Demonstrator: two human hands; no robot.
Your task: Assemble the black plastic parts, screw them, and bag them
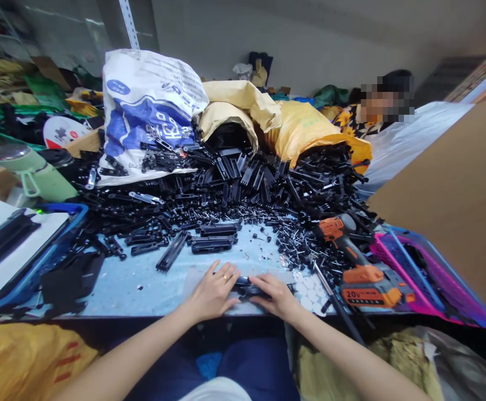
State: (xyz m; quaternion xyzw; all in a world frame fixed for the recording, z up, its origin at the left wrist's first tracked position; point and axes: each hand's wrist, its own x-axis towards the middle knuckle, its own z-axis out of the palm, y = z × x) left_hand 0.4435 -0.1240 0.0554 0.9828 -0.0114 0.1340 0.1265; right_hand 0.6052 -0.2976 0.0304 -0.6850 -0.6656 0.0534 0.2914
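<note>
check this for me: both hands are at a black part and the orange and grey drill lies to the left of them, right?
Wrong side: the head view shows the drill lying to the right of both hands, which are indeed at a black part.

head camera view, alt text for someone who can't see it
A person's left hand and right hand hold a black part at a pale blue worktable. Beyond lie heaped black pieces and bags; an orange-and-black power tool lies at right.
</note>
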